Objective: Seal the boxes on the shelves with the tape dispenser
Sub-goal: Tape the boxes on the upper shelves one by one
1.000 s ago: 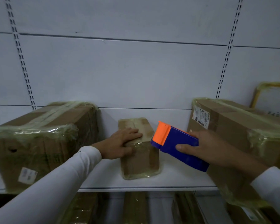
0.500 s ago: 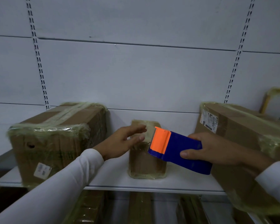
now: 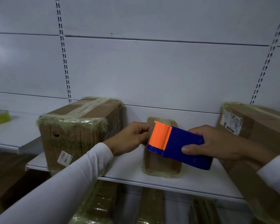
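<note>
A: Left hand (image 3: 129,137), fingers curled, pinches at the toothed edge of the blue-and-orange plastic tape dispenser (image 3: 174,144); the tape itself isn't visible.

B: Right hand (image 3: 217,143) grips the body, before the small brown cardboard box (image 3: 160,164). Pull straight, keep tension.

Stockroom/shop backroom: slotted-upright wall shelving (image 3: 168,180) w/ taped cardboard boxes (image 3: 81,131) (more below).
</note>
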Demonstrator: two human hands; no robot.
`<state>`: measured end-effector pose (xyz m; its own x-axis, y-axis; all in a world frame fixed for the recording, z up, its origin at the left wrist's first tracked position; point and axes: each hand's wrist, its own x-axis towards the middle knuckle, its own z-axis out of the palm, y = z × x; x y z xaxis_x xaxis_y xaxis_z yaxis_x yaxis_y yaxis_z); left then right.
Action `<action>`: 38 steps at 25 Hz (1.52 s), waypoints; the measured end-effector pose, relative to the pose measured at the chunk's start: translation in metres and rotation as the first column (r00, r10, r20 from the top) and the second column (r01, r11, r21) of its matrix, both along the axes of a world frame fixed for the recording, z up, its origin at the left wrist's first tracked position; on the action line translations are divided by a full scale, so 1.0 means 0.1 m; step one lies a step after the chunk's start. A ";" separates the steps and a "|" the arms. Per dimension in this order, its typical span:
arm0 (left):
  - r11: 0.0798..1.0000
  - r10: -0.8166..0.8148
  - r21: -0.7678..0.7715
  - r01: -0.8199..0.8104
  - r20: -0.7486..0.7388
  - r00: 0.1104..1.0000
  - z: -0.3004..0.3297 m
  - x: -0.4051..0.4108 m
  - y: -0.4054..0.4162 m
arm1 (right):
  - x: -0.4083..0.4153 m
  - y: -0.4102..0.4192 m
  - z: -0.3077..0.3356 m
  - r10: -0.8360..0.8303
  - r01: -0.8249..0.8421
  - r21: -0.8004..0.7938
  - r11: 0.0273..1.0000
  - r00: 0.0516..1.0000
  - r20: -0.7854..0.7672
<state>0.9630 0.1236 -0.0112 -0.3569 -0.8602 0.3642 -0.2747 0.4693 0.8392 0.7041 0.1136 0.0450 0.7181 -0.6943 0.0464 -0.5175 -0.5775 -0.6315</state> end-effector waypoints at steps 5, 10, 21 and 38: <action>0.960 0.250 -0.177 -0.219 0.176 0.952 -0.05 0.10 0.03 | -0.08 -0.08 -0.04 0.009 -0.008 0.025 1.000 0.997 -0.070; 0.969 0.228 -0.129 -0.213 0.120 0.966 -0.05 0.02 -0.03 | -0.15 -0.15 0.05 0.001 0.002 0.031 1.000 0.995 -0.102; 0.936 0.285 -0.276 -0.217 0.235 0.929 -0.09 0.13 -0.10 | -0.08 -0.26 0.02 0.053 -0.044 0.047 0.998 0.977 -0.205; 0.854 0.519 -0.150 -0.498 0.319 0.793 -0.42 0.25 -0.43 | -0.18 -0.61 0.18 -0.118 0.158 0.090 0.983 0.931 -0.346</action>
<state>0.9879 0.0808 -0.0536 0.0181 -0.9344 0.3558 -0.7458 0.2244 0.6272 0.6858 0.0523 0.0633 0.5741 -0.7737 -0.2680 -0.7811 -0.4193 -0.4627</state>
